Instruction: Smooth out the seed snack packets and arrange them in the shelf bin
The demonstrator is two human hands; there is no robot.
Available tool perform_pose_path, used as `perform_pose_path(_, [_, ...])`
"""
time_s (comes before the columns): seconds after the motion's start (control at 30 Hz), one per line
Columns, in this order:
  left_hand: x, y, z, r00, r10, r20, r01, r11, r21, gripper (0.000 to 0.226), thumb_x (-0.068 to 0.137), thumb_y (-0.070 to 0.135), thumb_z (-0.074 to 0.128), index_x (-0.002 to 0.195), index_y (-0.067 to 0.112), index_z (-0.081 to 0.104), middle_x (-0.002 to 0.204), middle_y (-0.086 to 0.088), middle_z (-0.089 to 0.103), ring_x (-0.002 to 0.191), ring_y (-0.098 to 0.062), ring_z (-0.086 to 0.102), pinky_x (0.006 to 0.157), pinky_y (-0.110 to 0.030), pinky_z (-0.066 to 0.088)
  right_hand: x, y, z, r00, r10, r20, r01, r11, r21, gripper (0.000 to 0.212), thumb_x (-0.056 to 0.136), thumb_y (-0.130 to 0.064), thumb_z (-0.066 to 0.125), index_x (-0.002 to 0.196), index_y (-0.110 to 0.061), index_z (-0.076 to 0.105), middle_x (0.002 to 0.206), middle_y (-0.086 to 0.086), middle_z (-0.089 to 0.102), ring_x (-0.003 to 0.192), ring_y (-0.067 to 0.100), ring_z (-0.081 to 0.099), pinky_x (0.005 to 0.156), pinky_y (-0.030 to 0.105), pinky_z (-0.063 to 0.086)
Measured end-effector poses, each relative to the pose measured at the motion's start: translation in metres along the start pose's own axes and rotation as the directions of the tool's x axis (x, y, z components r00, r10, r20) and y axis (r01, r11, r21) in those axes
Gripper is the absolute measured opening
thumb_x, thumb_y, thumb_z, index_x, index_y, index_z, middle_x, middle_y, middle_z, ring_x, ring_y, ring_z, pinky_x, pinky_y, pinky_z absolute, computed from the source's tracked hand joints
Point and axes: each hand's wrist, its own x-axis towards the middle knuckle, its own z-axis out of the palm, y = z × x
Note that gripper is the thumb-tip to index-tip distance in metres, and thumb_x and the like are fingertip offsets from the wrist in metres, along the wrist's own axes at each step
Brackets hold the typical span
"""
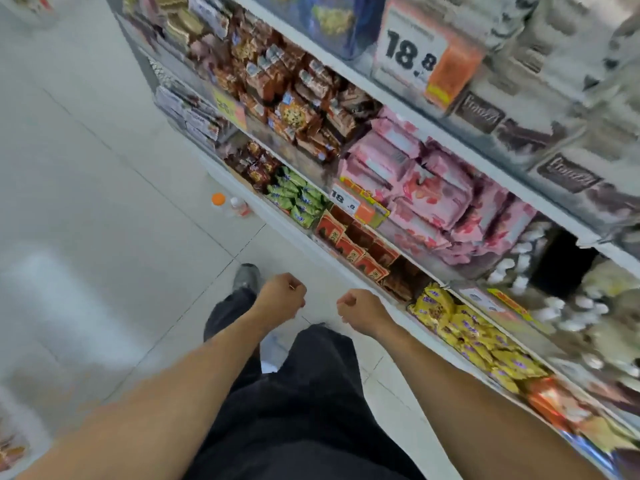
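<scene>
Progress looks like zero from here: neither hand has a packet and nothing on the shelves (408, 114) is being touched. Person stands in a shop aisle, shelving running along the right side, floor (86, 168) to the left. Left hand (280, 296) hangs out over the floor in front of the dark trousers (311, 393), fingers curled into a loose fist, holding nothing that shows. Right hand (360, 311) just beside it, a small gap between the two, fingers also curled in, empty, not touching the shelf edge near it. Which packs are the seed snack packets can't be told: view is blurred, print unreadable. Candidates on the lower rows: yellow packets (464, 323) nearest the right hand, green packets (298, 199) farther along, pink packs (426, 188) a shelf up. No distinct shelf bin can be made out either. Judging by this, smoothing and arranging are all left to do; reaching to the right into the lower shelf would be the first step. Orange-capped bottle (225, 204) sits on the floor at the far shelf base.
</scene>
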Motion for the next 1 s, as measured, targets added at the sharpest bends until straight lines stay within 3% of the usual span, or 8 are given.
perform_pose_path(0.13, [0.057,0.009,0.014,0.965,0.226,0.135,-0.259,0.91,0.324,0.022,0.097,0.02,0.047,0.101,0.008,0.065,0.093,-0.008,0.071,0.085,-0.027,0.067,0.077,-0.035,0.056,0.026,0.016,0.021,0.963,0.092,-0.255,-0.022,0.963,0.267,0.019,0.098,-0.022,0.053,0.095,-0.011,0.068,0.099,0.006,0.071,0.092,0.022,0.066,0.089,0.037,0.054])
perform_pose_path(0.27, [0.099,0.01,0.059,0.828,0.521,0.209,-0.559,0.734,0.386,0.019,0.098,0.014,0.048,0.097,0.006,0.065,0.094,-0.011,0.069,0.088,-0.029,0.063,0.078,-0.039,0.053,0.045,0.049,0.04,0.789,0.139,-0.599,0.081,0.942,0.325,0.011,0.096,-0.014,0.059,0.103,-0.013,0.067,0.096,-0.004,0.067,0.088,0.013,0.062,0.076,0.024,0.047])
perform_pose_path(0.4, [0.144,0.007,0.124,0.5,0.85,0.164,-0.835,0.424,0.351,0.017,0.088,0.006,0.057,0.102,0.011,0.065,0.106,-0.006,0.062,0.103,-0.023,0.053,0.091,-0.044,0.048,0.072,0.093,0.041,0.441,-0.013,-0.898,0.248,0.963,0.108,0.013,0.088,-0.005,0.067,0.1,-0.009,0.068,0.098,-0.003,0.059,0.09,0.011,0.058,0.08,0.008,0.045])
perform_pose_path(0.5, [0.175,0.003,0.167,0.277,0.946,0.166,-0.871,0.174,0.459,0.035,0.078,0.017,0.055,0.112,0.015,0.063,0.129,-0.012,0.054,0.128,-0.034,0.039,0.107,-0.054,0.031,0.095,0.13,0.034,0.275,-0.125,-0.953,0.309,0.95,-0.036,0.012,0.088,-0.007,0.066,0.099,-0.009,0.069,0.102,0.0,0.063,0.094,0.008,0.056,0.083,0.003,0.04])
perform_pose_path(0.63, [0.211,-0.014,0.206,0.049,0.967,0.252,-0.833,-0.099,0.544,0.028,0.086,0.032,0.051,0.103,0.019,0.07,0.139,-0.016,0.05,0.137,-0.04,0.036,0.113,-0.06,0.018,0.123,0.166,0.035,0.271,-0.05,-0.961,0.403,0.913,0.066,0.011,0.091,-0.011,0.067,0.098,-0.019,0.07,0.091,-0.015,0.069,0.084,0.001,0.066,0.076,0.012,0.05])
perform_pose_path(0.73, [0.233,-0.028,0.214,-0.054,0.957,0.284,-0.795,-0.214,0.568,0.033,0.09,0.046,0.051,0.094,0.022,0.073,0.133,-0.015,0.057,0.131,-0.039,0.045,0.112,-0.058,0.017,0.138,0.179,0.043,0.207,-0.092,-0.974,0.431,0.902,0.006,0.012,0.092,-0.012,0.066,0.096,-0.022,0.069,0.088,-0.017,0.07,0.082,0.002,0.068,0.077,0.018,0.053])
perform_pose_path(0.87, [0.24,-0.036,0.212,-0.067,0.956,0.285,-0.763,-0.233,0.603,0.032,0.089,0.04,0.048,0.092,0.022,0.075,0.122,-0.012,0.061,0.121,-0.035,0.051,0.111,-0.057,0.022,0.145,0.184,0.054,0.2,-0.105,-0.974,0.44,0.898,-0.006,0.011,0.092,-0.015,0.068,0.097,-0.025,0.067,0.088,-0.013,0.072,0.083,0.005,0.069,0.078,0.021,0.055])
perform_pose_path(1.0, [0.24,-0.033,0.21,-0.052,0.957,0.284,-0.762,-0.222,0.608,0.035,0.088,0.039,0.046,0.086,0.022,0.076,0.117,-0.012,0.061,0.114,-0.035,0.053,0.109,-0.05,0.021,0.139,0.176,0.044,0.252,-0.151,-0.956,0.365,0.93,-0.051,0.01,0.091,-0.014,0.068,0.1,-0.017,0.07,0.087,-0.012,0.068,0.083,0.005,0.067,0.076,0.012,0.051])
